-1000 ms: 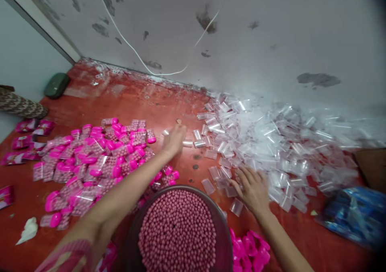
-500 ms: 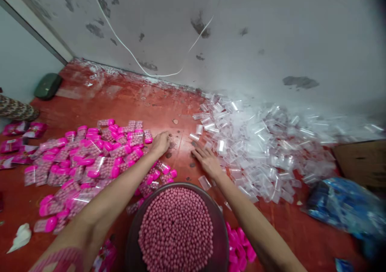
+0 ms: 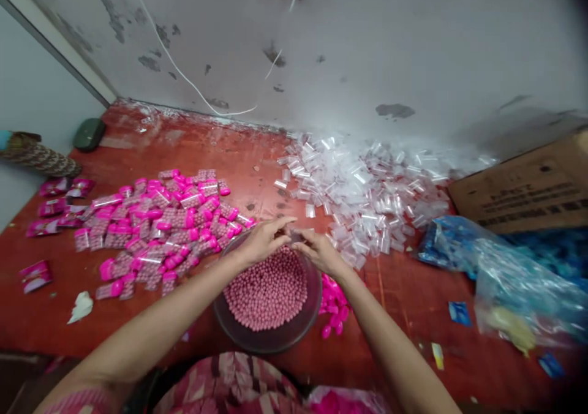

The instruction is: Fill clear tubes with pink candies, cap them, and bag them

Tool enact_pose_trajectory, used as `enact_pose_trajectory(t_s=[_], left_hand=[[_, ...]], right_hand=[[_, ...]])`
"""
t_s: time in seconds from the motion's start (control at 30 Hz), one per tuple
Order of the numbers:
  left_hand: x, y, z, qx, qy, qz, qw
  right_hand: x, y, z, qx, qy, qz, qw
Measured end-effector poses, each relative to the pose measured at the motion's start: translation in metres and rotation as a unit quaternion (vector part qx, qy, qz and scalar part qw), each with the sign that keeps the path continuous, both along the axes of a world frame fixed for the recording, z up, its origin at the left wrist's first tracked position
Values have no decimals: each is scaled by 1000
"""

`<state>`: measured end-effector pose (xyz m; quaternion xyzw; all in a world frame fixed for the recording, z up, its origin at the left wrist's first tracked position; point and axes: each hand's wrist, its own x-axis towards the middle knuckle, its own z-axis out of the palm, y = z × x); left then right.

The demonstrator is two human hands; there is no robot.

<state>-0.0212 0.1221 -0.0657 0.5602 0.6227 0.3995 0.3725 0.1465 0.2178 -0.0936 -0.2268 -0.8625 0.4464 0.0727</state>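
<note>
Pink balls (image 3: 266, 297) fill a dark bowl (image 3: 315, 294) on a red floor (image 3: 206, 150), directly in front of a seated person whose two bare hands meet above its far rim. The left hand (image 3: 265, 241) has its fingers stretched toward the right; the right hand (image 3: 319, 250) curves in from the other side, fingertips close to the left's. Whether either grips anything between them cannot be told. Just beside the bowl, at right, lie loose pink caps (image 3: 335, 307). To the left spreads a heap of filled jars (image 3: 156, 224), clear with pink lids, and beyond them several pink packets (image 3: 35, 276). To the right, clear tubes (image 3: 367, 187) pile up against a stained wall (image 3: 344, 46). Farther right stand a cardboard box (image 3: 523, 187) and, in front of it, blue plastic bags (image 3: 452, 242).
</note>
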Motion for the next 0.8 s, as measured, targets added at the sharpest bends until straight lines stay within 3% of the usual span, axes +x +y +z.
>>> enact_pose_trajectory(t_s=[0.1, 0.2, 0.37, 0.47, 0.63, 0.8], left_hand=[[4, -35, 5, -14, 35, 35, 999], [-1, -88, -2, -58, 62, 95, 992], [0, -182, -15, -171, -19, 174, 969], [5, -218, -18, -195, -48, 222, 954], [5, -227, -26, -162, -59, 273, 946], [9, -190, -35, -120, -45, 226, 966]], right_hand=[[0, -26, -4, 68, -83, 44, 993], [1, -47, -26, 142, -166, 62, 974], [-29, -90, -71, 128, -178, 45, 975], [-52, -119, -91, 77, -155, 43, 984], [-56, -145, -94, -51, -88, 20, 995], [-34, -150, -61, -154, 0, -9, 988]])
